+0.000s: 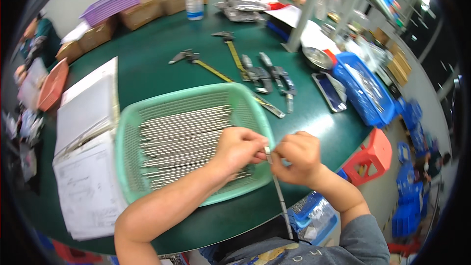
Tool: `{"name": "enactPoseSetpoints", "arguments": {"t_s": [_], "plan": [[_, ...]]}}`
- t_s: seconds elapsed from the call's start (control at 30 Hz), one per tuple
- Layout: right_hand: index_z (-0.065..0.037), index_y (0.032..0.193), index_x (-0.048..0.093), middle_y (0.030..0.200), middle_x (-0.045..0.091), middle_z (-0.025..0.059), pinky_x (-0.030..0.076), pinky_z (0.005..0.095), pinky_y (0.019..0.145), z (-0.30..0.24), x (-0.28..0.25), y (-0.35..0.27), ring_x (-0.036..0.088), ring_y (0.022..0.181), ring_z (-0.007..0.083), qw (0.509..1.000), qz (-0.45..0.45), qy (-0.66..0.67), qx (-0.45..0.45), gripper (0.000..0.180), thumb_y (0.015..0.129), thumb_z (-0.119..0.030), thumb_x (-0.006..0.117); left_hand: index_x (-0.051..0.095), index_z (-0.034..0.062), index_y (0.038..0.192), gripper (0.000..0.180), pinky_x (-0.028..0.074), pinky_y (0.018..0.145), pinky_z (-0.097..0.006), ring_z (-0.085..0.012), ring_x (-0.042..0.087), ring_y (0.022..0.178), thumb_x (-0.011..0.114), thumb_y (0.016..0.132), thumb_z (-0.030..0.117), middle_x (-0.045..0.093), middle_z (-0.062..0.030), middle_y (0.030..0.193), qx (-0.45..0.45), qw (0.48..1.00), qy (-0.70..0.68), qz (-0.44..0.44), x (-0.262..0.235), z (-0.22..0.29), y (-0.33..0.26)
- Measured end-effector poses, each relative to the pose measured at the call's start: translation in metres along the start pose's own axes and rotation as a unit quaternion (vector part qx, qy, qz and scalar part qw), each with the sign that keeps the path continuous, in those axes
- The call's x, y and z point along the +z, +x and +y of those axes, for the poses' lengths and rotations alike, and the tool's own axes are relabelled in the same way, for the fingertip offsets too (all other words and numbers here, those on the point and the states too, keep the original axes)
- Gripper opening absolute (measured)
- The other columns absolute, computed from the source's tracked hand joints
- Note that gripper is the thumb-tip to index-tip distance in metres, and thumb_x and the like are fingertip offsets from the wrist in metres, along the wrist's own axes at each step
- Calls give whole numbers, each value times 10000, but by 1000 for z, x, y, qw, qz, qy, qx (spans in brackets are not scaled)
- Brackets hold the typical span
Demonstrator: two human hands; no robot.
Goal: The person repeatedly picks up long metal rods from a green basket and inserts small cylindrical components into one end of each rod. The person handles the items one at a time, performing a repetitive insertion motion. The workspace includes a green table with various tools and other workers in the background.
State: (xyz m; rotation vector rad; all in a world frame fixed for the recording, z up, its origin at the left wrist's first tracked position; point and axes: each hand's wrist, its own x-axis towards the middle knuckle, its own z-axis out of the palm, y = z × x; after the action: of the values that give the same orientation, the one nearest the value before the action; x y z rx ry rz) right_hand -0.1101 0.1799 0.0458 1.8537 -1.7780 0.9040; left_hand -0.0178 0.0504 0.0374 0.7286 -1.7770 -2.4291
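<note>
A thin metal rod (280, 195) slants down from between my hands toward my lap, its pale upper end near my fingertips. My left hand (238, 148) reaches over the right side of a green plastic basket (128, 169) and pinches the rod's upper end. Just to the right, my right hand (298, 158) is closed, thumb and bent fingers against the rod close to the same end. What lies between the fingertips is partly hidden. Inside the basket, many slim metal rods (184, 135) lie side by side in rows, partly covered by my left forearm.
Calipers (208, 68) and micrometers (279, 76) lie beyond the basket. A phone (328, 91), a metal bowl (318, 59) and a blue basket (365, 86) are at right. Papers and a binder (91, 113) lie left. A red stool (370, 157) stands beside the rounded table edge.
</note>
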Motion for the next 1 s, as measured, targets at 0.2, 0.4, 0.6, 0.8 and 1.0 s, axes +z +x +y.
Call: {"name": "enactPoseSetpoints", "arguments": {"t_s": [0.2, 0.4, 0.6, 0.8, 1.0], "plan": [[-34, 527, 398, 475, 359, 72, 245, 315, 398, -15, 12, 5, 360, 403, 219, 997, 26, 53, 45, 128, 549, 55, 488, 571, -43, 739, 121, 478, 436, -255, -168, 595, 530, 557, 689, 66, 584, -121, 646, 63, 998, -31, 1, -9, -16, 0], [10, 605, 456, 519, 415, 119, 337, 340, 442, -33, 0, 4, 396, 440, 257, 999, 3, 21, 32, 139, 712, -36, 532, 563, -30, 620, 82, 454, 355, -261, -173, 562, 425, 572, 643, 48, 562, -118, 544, 18, 998, -53, 43, 1, -15, -2], [2, 597, 510, 534, 475, 141, 379, 329, 427, -38, -7, 3, 450, 435, 271, 1000, 13, -11, 20, 167, 725, -83, 577, 553, -6, 669, 36, 466, 398, -272, -178, 564, 458, 562, 672, 30, 575, -113, 593, -11, 997, -63, -40, 11, -41, 63], [11, 627, 538, 554, 508, 134, 387, 315, 429, -18, 0, -6, 463, 455, 230, 996, 42, 21, 71, 146, 735, -76, 584, 557, 3, 718, 44, 479, 445, -267, -175, 583, 515, 538, 701, 39, 592, -115, 648, -23, 998, -33, -57, 8, -54, 107], [31, 689, 552, 584, 524, 147, 416, 320, 471, -40, 0, 5, 487, 486, 220, 997, -1, 31, 68, 107, 748, -57, 570, 545, -31, 581, 49, 470, 364, -282, -193, 565, 418, 580, 614, -37, 565, -150, 533, 19, 997, -55, 41, 11, -32, 32]]}}
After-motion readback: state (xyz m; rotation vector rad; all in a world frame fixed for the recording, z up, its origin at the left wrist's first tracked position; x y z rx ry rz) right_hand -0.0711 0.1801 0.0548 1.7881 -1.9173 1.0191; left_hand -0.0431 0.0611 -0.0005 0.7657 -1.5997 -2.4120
